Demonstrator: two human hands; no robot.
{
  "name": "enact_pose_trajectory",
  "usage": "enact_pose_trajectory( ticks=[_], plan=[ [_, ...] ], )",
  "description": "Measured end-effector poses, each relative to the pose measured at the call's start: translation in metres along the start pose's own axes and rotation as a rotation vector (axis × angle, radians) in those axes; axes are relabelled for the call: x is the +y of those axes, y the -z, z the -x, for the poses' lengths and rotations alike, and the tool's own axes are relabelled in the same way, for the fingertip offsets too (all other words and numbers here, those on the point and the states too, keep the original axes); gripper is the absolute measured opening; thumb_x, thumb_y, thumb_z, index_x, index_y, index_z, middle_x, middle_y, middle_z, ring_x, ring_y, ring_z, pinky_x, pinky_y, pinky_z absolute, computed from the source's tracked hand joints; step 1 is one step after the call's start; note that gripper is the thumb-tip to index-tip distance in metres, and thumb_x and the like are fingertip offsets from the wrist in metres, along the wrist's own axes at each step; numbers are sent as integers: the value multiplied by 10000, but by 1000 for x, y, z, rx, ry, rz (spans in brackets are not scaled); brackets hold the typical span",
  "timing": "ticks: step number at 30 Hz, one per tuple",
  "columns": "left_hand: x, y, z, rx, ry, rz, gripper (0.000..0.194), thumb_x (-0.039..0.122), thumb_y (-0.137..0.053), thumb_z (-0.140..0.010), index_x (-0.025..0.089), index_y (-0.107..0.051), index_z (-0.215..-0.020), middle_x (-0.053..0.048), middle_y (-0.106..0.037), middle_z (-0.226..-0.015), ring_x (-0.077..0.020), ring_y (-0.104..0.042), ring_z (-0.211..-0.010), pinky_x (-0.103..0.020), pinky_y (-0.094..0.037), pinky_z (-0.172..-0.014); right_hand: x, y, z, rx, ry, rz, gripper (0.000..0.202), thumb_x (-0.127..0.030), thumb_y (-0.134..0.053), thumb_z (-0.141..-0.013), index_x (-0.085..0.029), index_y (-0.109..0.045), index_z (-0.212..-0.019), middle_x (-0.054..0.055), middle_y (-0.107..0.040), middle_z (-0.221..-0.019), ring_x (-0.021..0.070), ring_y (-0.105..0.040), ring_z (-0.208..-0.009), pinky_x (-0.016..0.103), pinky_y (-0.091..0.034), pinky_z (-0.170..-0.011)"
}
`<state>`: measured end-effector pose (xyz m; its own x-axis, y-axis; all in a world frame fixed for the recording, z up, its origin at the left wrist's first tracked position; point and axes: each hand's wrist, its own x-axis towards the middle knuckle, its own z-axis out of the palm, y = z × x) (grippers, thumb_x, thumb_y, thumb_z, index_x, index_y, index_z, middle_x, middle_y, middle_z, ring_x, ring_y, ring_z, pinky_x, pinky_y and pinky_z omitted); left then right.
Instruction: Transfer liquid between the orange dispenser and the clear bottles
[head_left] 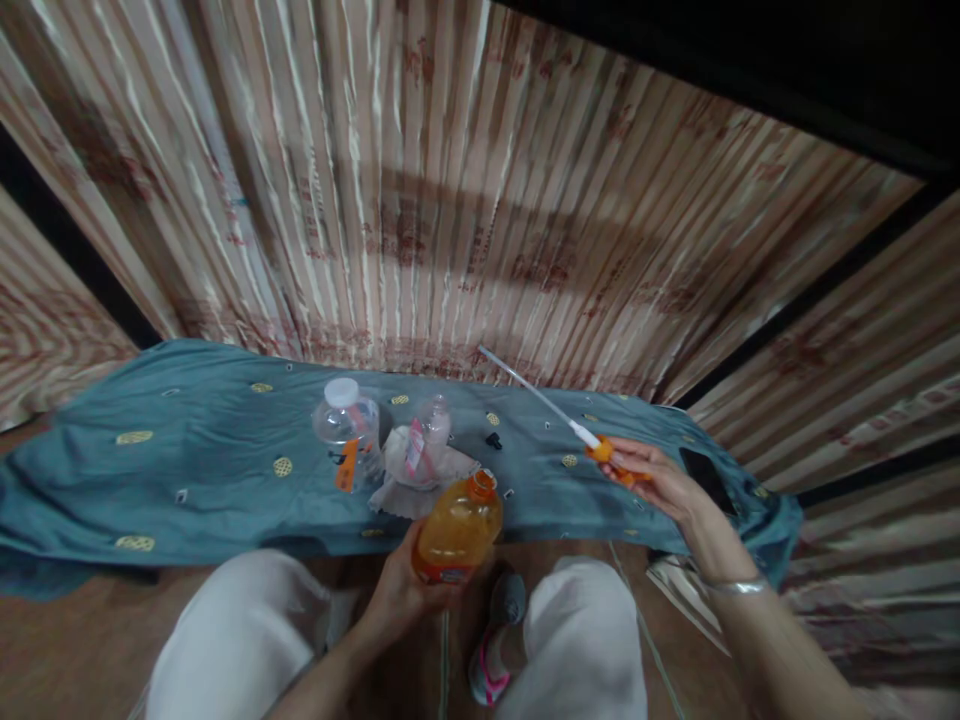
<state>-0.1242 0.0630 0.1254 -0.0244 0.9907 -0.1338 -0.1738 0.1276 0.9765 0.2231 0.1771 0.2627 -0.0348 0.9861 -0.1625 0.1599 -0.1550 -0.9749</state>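
My left hand is wrapped round a clear bottle of amber liquid, tilted a little to the right, its orange neck uncapped. Off to the right, my right hand grips an orange pump head. A long thin white tube extends from the pump head up and to the left, its tip well away from the bottle mouth. Behind the bottle lies a pale frilled cloth bundle with pink on it, and a small clear bottle stands next to that.
A large clear jug with a white cap and orange label stands left on the teal patterned cloth. A small black object lies mid-cloth, and a dark phone-like slab at right. Striped curtains hang behind; black bars flank them.
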Motion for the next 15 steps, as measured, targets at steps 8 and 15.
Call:
enact_pose_trajectory(
  ticks=[8,15],
  plan=[
    [3,5,2,-57,28,-5,780,223,-912,-468,171,-608,-1184,-77,-782,-1098,-293,-760,-1053,-411,-617,-958,-33,75,95,56,-175,232,487,-563,-998,-422,-345,-875,-840,227,-784,-908,251,-707,-659,444,-573,-642],
    [-9,11,3,-93,-18,-141,772,252,-898,-532,172,-590,-1235,-87,-763,-1159,-313,-739,-1102,-445,-607,-984,-75,79,125,-43,-257,457,524,-606,-969,-452,-355,-878,-902,181,-810,-1029,305,-771,-878,418,-619,-781]
  ],
)
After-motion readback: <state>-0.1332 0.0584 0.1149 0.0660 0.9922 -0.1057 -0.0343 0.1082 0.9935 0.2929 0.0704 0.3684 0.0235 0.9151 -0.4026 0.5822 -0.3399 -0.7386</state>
